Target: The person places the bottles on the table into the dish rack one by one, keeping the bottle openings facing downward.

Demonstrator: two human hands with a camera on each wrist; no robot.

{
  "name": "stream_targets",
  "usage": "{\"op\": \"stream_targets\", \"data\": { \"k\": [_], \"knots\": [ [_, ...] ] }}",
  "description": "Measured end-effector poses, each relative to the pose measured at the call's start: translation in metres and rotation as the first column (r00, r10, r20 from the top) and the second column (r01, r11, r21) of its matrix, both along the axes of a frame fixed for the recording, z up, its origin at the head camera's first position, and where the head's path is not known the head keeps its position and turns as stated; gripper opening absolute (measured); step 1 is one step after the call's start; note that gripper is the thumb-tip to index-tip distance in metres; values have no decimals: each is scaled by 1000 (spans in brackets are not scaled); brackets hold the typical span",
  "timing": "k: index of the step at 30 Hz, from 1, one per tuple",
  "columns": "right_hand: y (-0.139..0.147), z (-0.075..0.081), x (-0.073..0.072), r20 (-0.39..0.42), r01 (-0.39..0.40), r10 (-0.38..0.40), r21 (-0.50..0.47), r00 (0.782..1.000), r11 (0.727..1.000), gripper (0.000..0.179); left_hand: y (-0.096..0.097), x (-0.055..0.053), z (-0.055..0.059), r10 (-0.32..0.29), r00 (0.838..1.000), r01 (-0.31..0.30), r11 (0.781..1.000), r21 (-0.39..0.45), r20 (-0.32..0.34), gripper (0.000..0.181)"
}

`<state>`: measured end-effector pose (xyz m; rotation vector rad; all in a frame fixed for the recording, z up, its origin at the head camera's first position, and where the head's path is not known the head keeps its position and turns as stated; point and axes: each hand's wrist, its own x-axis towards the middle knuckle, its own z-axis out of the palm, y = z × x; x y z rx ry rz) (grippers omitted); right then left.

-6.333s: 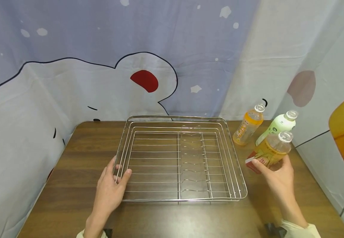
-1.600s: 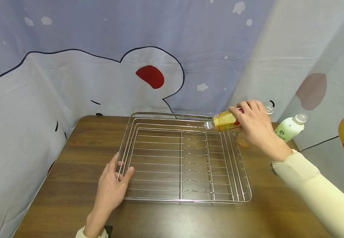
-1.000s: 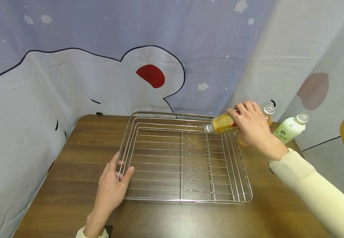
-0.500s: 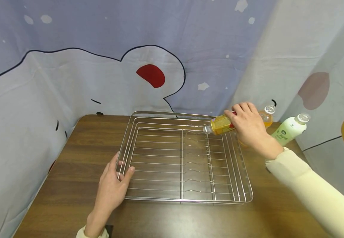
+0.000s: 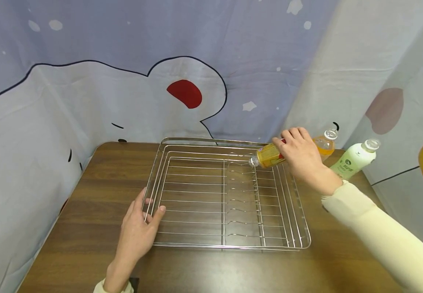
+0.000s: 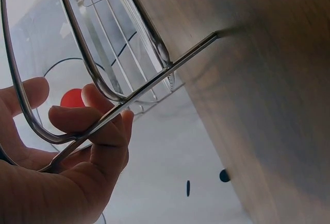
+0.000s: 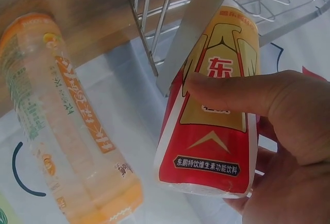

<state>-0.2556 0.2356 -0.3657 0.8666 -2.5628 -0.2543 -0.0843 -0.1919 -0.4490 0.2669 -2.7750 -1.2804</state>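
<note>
A silver wire dish rack (image 5: 211, 245), two-tiered at its rim and with a row of wavy wires inside, stands on the wooden table. My left hand (image 5: 136, 232) grips its left side; in the left wrist view the fingers (image 6: 77, 118) curl round the wires. Over the rack's far right corner, my right hand (image 5: 301, 156) holds a yellow and red drink bottle (image 5: 269, 155) by its base end. The bottle lies nearly sideways, its clear neck pointing left and slightly down at the wavy wires. In the right wrist view its body (image 7: 209, 147) is beside the rack's flat metal rim (image 7: 193, 33).
Behind the right hand stands a bottle with orange drink (image 5: 325, 144), partly hidden. To its right is a pale green bottle (image 5: 355, 159), its lower part covered by the forearm. A printed curtain (image 5: 123, 106) closes off the table's back and sides.
Earlier the yellow and red bottle was held right of the rack, neck up. It was turned sideways over the far right corner, then shifted slightly left and nearer. The left hand stayed.
</note>
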Motion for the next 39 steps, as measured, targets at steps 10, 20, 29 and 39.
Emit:
{"op": "stream_targets", "data": {
  "k": [10, 20, 29, 39],
  "knots": [
    [-7, 0, 0, 21, 33, -35, 64, 999, 997, 38, 0, 0, -1, 3, 1000, -3, 1000, -1, 0, 80],
    [-17, 1, 3, 75, 75, -85, 131, 994, 989, 47, -1, 0, 0, -7, 1000, 8, 1000, -19, 1, 81],
    [-25, -1, 3, 77, 113, -128, 176, 989, 978, 48, 0, 0, -1, -11, 1000, 10, 999, -33, -25, 80],
    [-32, -7, 5, 3, 133, -137, 206, 991, 969, 39, 0, 0, -2, -19, 999, 18, 999, -32, -25, 81]
  ]
}}
